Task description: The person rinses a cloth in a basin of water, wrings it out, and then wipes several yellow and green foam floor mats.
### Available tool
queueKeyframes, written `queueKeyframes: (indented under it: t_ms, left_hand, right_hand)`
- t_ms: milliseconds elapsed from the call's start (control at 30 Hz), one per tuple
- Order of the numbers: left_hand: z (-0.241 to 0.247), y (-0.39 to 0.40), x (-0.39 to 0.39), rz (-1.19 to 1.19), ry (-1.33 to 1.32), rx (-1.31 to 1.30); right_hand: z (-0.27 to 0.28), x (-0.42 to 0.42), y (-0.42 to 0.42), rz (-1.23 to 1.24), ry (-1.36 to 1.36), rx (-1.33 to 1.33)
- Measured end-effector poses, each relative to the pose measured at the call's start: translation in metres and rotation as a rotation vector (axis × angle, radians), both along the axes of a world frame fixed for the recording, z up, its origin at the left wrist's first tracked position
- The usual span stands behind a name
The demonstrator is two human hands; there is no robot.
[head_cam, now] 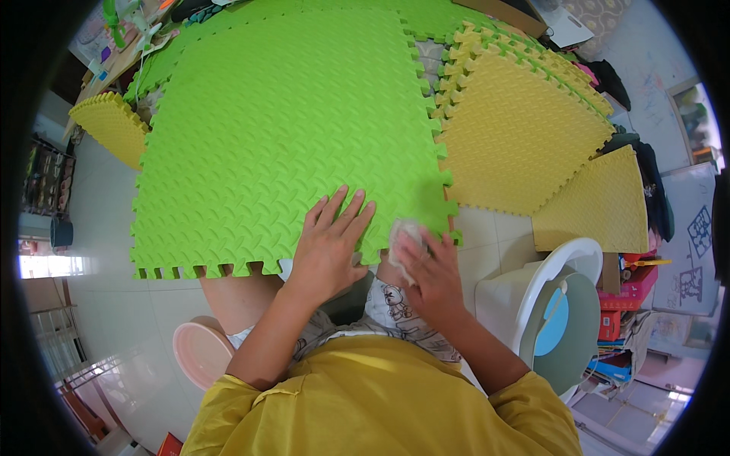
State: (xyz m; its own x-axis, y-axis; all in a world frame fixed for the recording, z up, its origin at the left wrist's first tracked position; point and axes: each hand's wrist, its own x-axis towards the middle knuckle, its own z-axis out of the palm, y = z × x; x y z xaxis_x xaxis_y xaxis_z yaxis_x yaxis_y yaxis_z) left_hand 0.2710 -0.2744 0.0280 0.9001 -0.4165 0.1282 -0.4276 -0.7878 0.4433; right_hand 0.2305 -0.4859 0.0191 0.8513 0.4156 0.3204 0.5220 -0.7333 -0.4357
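A large green foam puzzle mat (285,131) with a raised tread pattern and toothed edges lies before me, its near edge over my thighs. My left hand (333,245) rests palm down on its near edge, fingers spread, holding nothing. Close to the mat's near right corner, my right hand (430,265) presses a crumpled whitish cloth (404,245) against the edge. The cloth is partly hidden by the fingers.
Yellow foam mats (524,131) lean in a stack at the right, another yellow mat (604,199) beside them. A white-rimmed tub (522,319) stands at my right, a pink basin (202,353) on the floor at my left. More yellow mats (111,125) stand far left.
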Motion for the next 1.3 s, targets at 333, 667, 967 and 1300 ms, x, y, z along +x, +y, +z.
queueKeyframes:
  t_ms: [333,667,967,1300]
  left_hand:
    - [-0.001,-0.001,0.002,-0.002,0.010,-0.004]
    - [-0.001,0.000,0.000,0.007,0.007,-0.044]
    - [-0.001,0.001,0.002,0.030,0.026,-0.085]
    - [-0.003,0.000,0.003,0.034,0.054,-0.079]
  right_hand:
    - [-0.003,0.018,0.036,0.091,-0.082,-0.016]
    - [0.002,0.008,0.024,0.125,0.009,-0.084]
    - [0.002,0.033,0.032,0.022,0.025,0.156]
    - [-0.005,0.062,0.042,-0.142,-0.065,0.271]
